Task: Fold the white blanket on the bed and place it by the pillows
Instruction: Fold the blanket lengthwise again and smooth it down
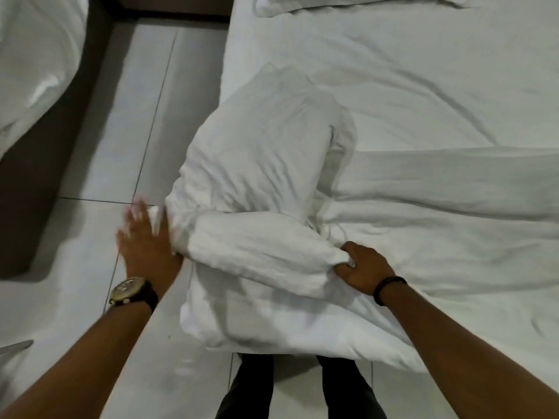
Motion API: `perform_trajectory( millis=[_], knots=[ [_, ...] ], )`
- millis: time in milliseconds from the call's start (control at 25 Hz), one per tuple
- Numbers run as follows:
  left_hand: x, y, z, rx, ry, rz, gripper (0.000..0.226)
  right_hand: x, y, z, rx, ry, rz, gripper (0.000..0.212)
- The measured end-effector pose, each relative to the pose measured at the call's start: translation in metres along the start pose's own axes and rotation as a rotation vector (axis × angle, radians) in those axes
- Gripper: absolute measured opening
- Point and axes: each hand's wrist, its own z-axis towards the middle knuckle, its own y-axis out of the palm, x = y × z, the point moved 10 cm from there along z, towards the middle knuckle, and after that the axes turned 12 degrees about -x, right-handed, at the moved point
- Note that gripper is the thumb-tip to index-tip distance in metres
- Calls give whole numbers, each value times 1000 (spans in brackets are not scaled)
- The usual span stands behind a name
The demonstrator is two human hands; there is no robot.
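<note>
The white blanket [260, 182] lies bunched in a thick heap at the near left corner of the bed [423, 71], part of it hanging over the edge toward the floor. My left hand [145, 237], blurred, has straight fingers against the blanket's left side. My right hand [361, 269] grips a fold of the blanket near the bed's front edge. More blanket spreads to the right [453, 182]. Pillows [348, 3] lie at the far end of the bed.
A light tiled floor [136, 101] runs between this bed and a second bed with white bedding [33, 71] at the left. My legs in dark trousers [251, 388] stand at the bed's foot. A metal object [15, 346] pokes in at the left edge.
</note>
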Motion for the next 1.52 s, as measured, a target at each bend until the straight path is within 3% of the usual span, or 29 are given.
perform_trajectory(
  millis=[80, 160, 200, 280, 480, 560, 640, 720, 800, 880, 1000, 1080, 1120, 1160, 1200, 1360, 1440, 1520],
  knots=[
    [52, 23, 1, -179, 315, 226, 70, -11, -16, -14, 229, -30, -173, 54],
    [59, 20, 17, -248, 347, 226, 47, -32, -7, -41, 496, -149, -342, 66],
    [58, 17, 22, -268, 351, 235, 43, -43, 8, -54, 549, -225, -397, 67],
    [50, 15, 20, -308, 401, 292, 47, -55, 44, -57, 462, -282, -514, 73],
    [32, 36, -9, -413, 343, 279, 58, -49, 97, -26, 85, 17, -606, 101],
    [29, 33, -1, -381, 327, 273, 58, -52, 104, -30, 42, 57, -613, 87],
    [27, 31, -5, -333, 410, 322, 51, -57, 92, -38, 163, -53, -548, 59],
    [18, 33, -35, -241, 542, 381, 35, -60, 89, -55, 233, -223, -426, 44],
    [-12, 49, -83, -262, 545, 390, 22, -60, 128, -68, 68, -293, -412, 47],
    [-38, 75, -123, -403, 419, 344, 36, -46, 180, -83, -176, -245, -306, 58],
    [-69, 121, -141, -794, 135, 379, 43, -33, 187, -85, -166, -198, -225, 67],
    [-61, 134, -134, -1137, 100, 416, 55, -28, 158, -86, -74, -200, -165, 76],
    [-44, 132, -128, -1228, 117, 399, 54, -21, 136, -87, 13, -200, -133, 77],
    [-19, 123, -117, -1226, 170, 346, 47, -15, 112, -88, 123, -202, -127, 72],
    [20, 106, -99, -1098, 267, 269, 43, -12, 84, -88, 247, -214, -143, 64],
    [237, 27, -52, -291, 799, -90, 29, 13, -7, -51, 570, -180, -120, 50],
    [340, 49, -49, -236, 987, -27, 31, 33, -33, -19, 556, -138, -148, 53],
    [398, 117, -34, -418, 1019, 235, 53, 77, -41, 13, 401, -133, -324, 63]
  ],
)
